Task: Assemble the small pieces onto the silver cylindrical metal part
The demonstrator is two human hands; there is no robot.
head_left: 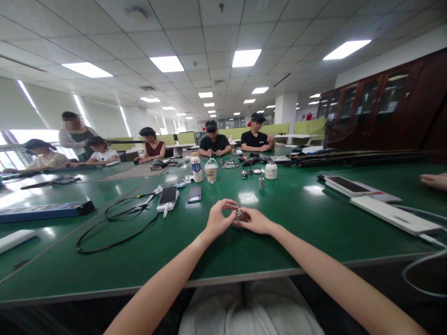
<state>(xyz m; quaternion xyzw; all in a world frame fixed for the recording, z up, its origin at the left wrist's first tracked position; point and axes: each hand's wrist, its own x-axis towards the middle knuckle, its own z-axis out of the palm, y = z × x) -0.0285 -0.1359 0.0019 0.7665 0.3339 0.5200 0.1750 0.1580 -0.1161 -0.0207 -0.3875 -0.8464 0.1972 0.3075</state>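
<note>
Both my hands meet over the green table (286, 232) near its front edge. My left hand (217, 218) pinches its fingers on the top of a small metal cylindrical part (239, 215). My right hand (254, 221) wraps round the same part from the right and steadies it on the table. Most of the part is hidden by my fingers.
Ahead lie a phone on a white power bank (167, 197) with a black cable loop (118, 223), another phone (194, 194), a bottle (196, 167), a cup (211, 171), a small jar (271, 170). White devices (394, 215) lie right. Several people sit at the far side. Another person's hand (435, 180) shows at right.
</note>
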